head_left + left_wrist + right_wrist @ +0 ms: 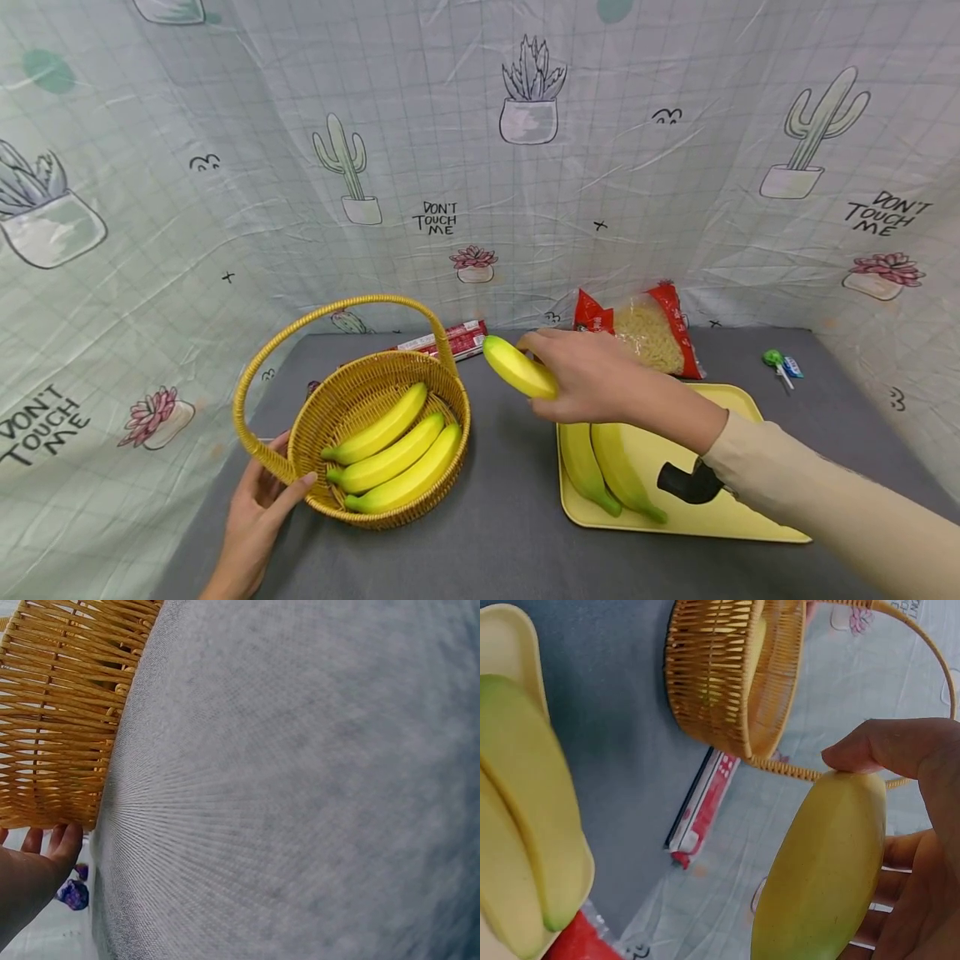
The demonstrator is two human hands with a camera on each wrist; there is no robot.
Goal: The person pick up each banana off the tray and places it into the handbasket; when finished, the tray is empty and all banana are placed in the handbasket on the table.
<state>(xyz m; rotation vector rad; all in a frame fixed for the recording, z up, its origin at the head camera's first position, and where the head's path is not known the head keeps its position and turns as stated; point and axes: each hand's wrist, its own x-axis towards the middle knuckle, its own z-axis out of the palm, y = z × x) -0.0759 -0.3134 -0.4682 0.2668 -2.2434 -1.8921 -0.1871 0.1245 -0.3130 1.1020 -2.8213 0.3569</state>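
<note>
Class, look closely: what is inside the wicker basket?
Three bananas lie side by side in the wicker basket. They cover part of its bottom, so what is directly beneath them cannot be seen.

"DON'T TOUCH ME" (repeated) on backdrop (630, 192)

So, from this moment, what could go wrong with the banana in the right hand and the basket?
Curved yellow banana: it is in the air in the right hand, so a loosened grip may drop it on the grey table.

Arched woven handle: it stands high over the round wicker basket, so this hand could bump it if it reaches in.

Three yellow bananas already lie inside; another on top might sit unsteadily.
</note>
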